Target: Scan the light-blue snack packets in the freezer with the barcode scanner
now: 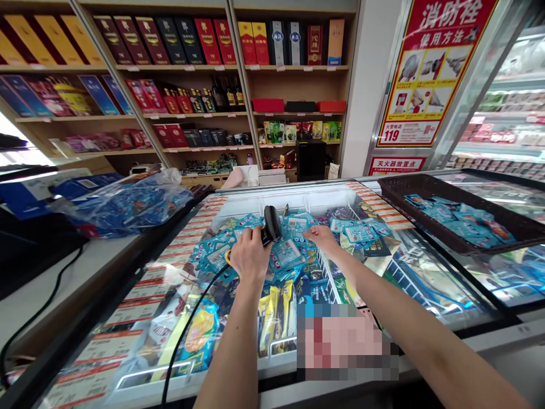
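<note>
My left hand [249,253] is wrapped round a black handheld scanner [272,223] with a cable running down toward the bottom edge. The scanner's head is over blue packets [286,254] that lie on the freezer's glass top. To the right, my right hand [322,236] has its fingers pinched at the edge of a blue packet [297,225] with a white barcode label. More blue packets [360,232] lie to the right of that hand and others spread out left of the scanner.
A dark brown tray [451,241] with blue packets stands at the right. At the left, a clear plastic bag [128,201] of blue packets lies on a counter [97,250]. Shelves of boxes and bottles stand behind. A blurred patch covers the lower middle.
</note>
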